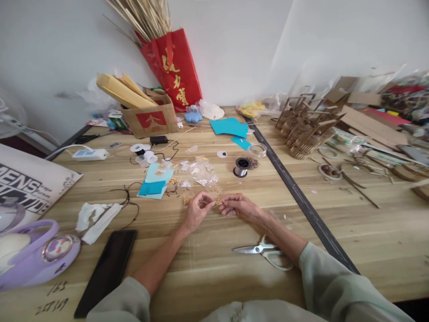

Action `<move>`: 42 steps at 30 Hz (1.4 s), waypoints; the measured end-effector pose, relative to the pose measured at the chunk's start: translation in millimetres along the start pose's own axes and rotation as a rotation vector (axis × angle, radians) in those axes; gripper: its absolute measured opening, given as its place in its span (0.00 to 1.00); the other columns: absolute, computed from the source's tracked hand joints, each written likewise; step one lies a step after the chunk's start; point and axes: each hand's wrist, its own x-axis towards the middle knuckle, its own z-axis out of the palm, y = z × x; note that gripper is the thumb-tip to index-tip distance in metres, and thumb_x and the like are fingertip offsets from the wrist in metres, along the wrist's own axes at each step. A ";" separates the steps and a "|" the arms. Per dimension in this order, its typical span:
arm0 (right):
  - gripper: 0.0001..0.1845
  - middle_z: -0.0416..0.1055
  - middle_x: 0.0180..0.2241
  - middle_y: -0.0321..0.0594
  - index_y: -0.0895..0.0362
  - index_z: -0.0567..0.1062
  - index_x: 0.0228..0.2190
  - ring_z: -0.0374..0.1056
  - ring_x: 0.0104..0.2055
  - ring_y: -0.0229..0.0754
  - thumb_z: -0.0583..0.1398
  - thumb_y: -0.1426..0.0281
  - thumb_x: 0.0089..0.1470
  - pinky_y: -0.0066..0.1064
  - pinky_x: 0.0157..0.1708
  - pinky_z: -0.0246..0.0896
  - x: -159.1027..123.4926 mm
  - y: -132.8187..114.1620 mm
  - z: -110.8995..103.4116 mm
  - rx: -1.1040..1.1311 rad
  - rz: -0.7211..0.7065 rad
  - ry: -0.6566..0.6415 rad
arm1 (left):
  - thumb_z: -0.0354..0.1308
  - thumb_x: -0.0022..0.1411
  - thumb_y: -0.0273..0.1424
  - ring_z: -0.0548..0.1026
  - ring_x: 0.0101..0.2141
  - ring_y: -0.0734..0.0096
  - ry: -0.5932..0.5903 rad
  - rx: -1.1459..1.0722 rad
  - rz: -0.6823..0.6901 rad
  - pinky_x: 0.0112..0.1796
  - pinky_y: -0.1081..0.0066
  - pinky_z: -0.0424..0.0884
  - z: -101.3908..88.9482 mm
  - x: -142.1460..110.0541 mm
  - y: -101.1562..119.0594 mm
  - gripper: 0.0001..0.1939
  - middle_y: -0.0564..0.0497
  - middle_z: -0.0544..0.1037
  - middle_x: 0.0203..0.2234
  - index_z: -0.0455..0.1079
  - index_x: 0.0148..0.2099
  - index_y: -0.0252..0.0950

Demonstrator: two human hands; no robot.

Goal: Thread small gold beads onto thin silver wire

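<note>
Currently, left hand and right hand are working on the near side of the wire spool, both pinching small gold beads between closed fingers. Clear packets are lying left of the spool, scissors are resting well nearer than it, blue sheets are sitting beyond it.

Smooth wood-grain counter, shiny gold beads, bright metal scissor blades near its front edge, matt blue paper
</note>
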 end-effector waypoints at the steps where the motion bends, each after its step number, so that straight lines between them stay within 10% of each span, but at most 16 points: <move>1: 0.13 0.78 0.28 0.43 0.62 0.75 0.30 0.74 0.26 0.36 0.69 0.68 0.41 0.23 0.25 0.68 -0.2 -0.6 0.1 0.012 0.007 -0.003 | 0.61 0.52 0.29 0.72 0.29 0.73 -0.001 -0.010 0.000 0.31 0.75 0.69 -0.3 0.2 0.3 0.06 0.52 0.73 0.27 0.66 0.31 0.33; 23: 0.11 0.78 0.29 0.41 0.63 0.78 0.32 0.74 0.27 0.33 0.68 0.70 0.45 0.19 0.27 0.68 -0.4 -5.0 -2.4 0.038 0.027 -0.031 | 0.65 0.50 0.34 0.72 0.28 0.75 0.022 -0.473 -0.125 0.33 0.72 0.73 -7.3 8.3 -11.6 0.11 0.54 0.73 0.26 0.69 0.32 0.33; 42: 0.12 0.77 0.27 0.40 0.62 0.77 0.30 0.72 0.24 0.32 0.68 0.68 0.44 0.19 0.25 0.67 -4.1 -7.2 1.2 0.004 0.018 -0.033 | 0.63 0.52 0.36 0.75 0.34 0.68 -0.009 -0.367 -0.121 0.31 0.71 0.73 -3.4 3.5 2.5 0.16 0.50 0.77 0.30 0.67 0.40 0.34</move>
